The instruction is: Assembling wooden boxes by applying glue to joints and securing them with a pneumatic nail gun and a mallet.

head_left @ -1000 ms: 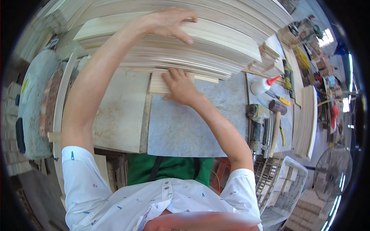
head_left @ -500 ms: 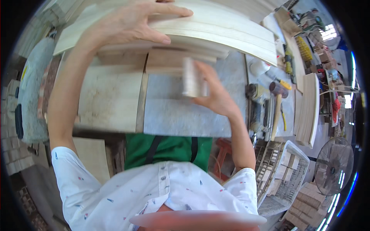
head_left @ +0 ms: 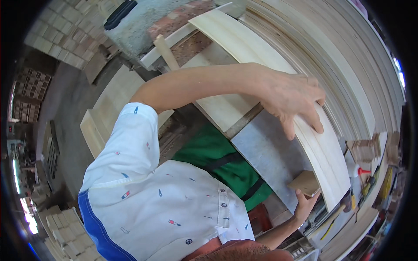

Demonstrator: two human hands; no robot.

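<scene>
My left hand (head_left: pixel 298 100) lies across a long pale wooden board (head_left: pixel 257 45), its thumb by the near edge and other fingers bent over the top toward the far edge. Lower right, my right hand (head_left: pixel 307 205) grips a small brown block (head_left: pixel 305 183) beside the board's near edge. Part of that hand is hidden behind the block and board. Beneath the block is a grey metal work surface (head_left: pixel 270 141), with a pale wood panel (head_left: pixel 228 111) to its left.
Long wooden strips (head_left: pixel 326 65) are stacked beyond the board. A white bottle with a red tip (head_left: pixel 359 170) and hand tools stand at the right. A green cloth (head_left: pixel 213 154) lies against my front. Stacked wood blocks (head_left: pixel 65 230) sit lower left.
The view has swung left and tilted, so the board now slants down to the right. My right hand, with the block, now sits by the board's near edge. My left hand stays on the board.
</scene>
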